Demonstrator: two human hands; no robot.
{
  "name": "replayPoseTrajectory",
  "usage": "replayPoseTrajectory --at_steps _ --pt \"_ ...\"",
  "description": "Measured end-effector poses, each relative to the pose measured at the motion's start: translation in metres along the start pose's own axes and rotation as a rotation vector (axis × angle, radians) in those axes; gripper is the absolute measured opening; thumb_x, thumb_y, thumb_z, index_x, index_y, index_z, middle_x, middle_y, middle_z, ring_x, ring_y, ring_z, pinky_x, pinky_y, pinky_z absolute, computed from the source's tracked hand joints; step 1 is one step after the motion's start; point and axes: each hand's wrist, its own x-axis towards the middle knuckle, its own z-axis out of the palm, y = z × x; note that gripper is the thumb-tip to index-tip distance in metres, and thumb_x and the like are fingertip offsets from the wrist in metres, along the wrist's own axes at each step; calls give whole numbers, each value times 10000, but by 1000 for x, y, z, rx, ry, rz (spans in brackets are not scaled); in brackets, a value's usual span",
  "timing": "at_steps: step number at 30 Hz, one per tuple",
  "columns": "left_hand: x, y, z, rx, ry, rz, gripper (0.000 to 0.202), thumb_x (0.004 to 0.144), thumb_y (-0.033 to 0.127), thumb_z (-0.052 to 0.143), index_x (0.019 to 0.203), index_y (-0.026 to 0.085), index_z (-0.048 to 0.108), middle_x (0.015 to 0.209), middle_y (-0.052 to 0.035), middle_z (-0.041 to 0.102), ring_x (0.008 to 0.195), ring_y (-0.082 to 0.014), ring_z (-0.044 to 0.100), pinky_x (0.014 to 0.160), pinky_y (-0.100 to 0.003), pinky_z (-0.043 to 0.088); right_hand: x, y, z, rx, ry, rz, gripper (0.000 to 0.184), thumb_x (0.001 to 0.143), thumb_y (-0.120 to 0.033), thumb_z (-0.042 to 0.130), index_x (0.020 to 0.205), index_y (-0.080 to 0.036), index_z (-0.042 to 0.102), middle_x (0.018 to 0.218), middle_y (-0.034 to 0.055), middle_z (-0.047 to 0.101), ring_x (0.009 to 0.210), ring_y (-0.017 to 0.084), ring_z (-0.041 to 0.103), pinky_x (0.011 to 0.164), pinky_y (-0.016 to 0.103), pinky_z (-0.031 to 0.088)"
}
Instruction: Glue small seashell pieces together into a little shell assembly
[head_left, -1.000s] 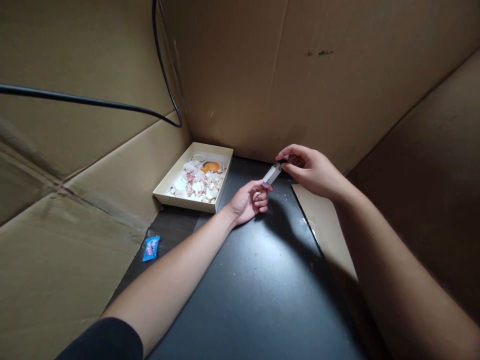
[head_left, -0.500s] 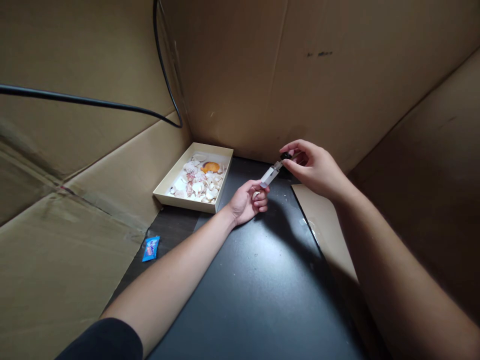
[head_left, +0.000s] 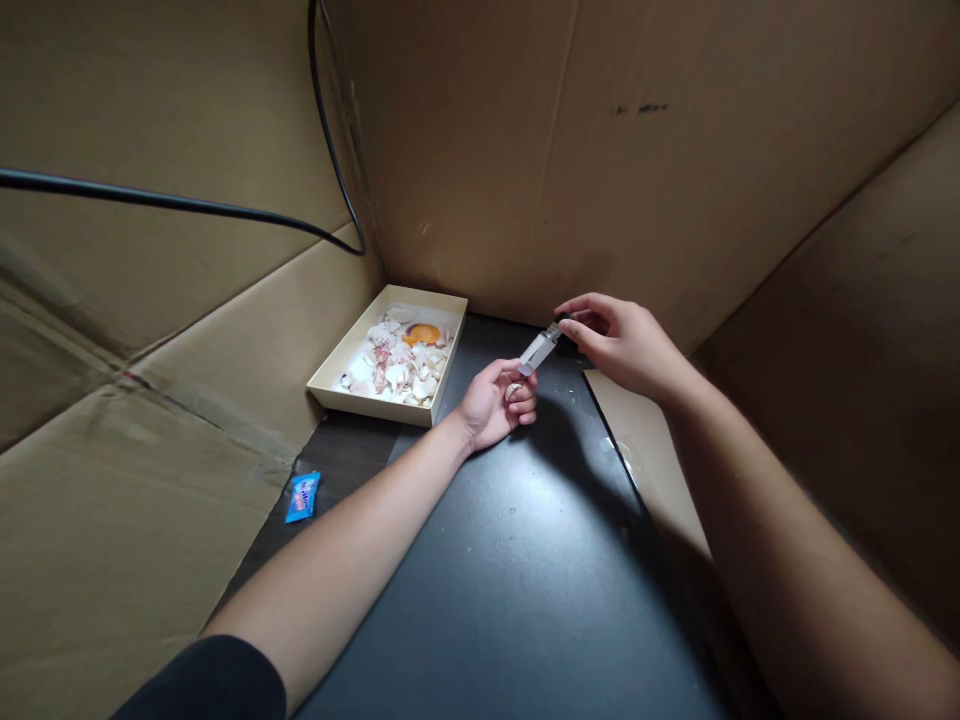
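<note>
My left hand [head_left: 495, 405] is closed on the lower end of a small clear bottle [head_left: 537, 352] with a whitish label or content. The bottle tilts up to the right. A small striped shell [head_left: 513, 390] also sits between the curled fingers of that hand. My right hand [head_left: 619, 340] pinches a black cap [head_left: 562, 318] at the bottle's neck. Most of the cap is hidden by the fingers, so how far it is seated cannot be made out. Both hands are above the dark tabletop [head_left: 480, 580].
A cream tray [head_left: 375, 405] of pale shells, with an orange piece [head_left: 421, 334] among them, stands at the back left. A blue packet [head_left: 302, 497] lies near the left wall. At right is a cardboard sheet [head_left: 660, 465]. Cardboard walls surround the table; a black cable [head_left: 187, 202] hangs upper left.
My right hand has moved slightly down and left, bringing the black cap from just off the bottle's mouth onto its neck. My left hand has stayed nearly still.
</note>
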Motion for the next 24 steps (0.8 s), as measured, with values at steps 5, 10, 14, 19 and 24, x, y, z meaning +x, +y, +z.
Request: replayPoseTrajectory --at_steps 5,10,14,19,24 --pt "0 0 0 -1 0 -7 297 865 335 416 664 143 522 538 55 255 432 -75 274 453 -215 329 0 -1 -1 -17 2 -40 277 836 -286 564 1063 -183 682 831 58 667 701 167 576 642 299 451" --pt "0 1 0 -20 -26 -34 328 873 359 398 611 167 440 539 57 236 431 -78 267 451 -220 349 3 2 -15 62 198 -9 245 829 -278 573 1042 -196 661 912 71 653 724 166 584 636 299 459" --pt "0 2 1 -29 -9 -54 351 867 384 406 577 189 376 522 64 208 421 -80 257 439 -223 354 7 4 -14 264 313 104 198 829 -350 592 970 -212 611 886 65 634 711 166 598 516 253 440" --pt "0 2 0 -37 -22 -31 334 854 370 414 580 182 389 526 63 224 424 -78 260 443 -223 354 6 -5 17 537 161 100 277 791 -440 638 910 -208 546 847 42 614 862 194 631 466 204 456" --pt "1 1 0 -37 -1 -17 341 854 367 402 568 181 389 516 63 214 419 -78 253 436 -219 334 1 -12 36 752 110 144 339 776 -494 657 924 -214 535 795 6 601 789 155 646 509 203 497"
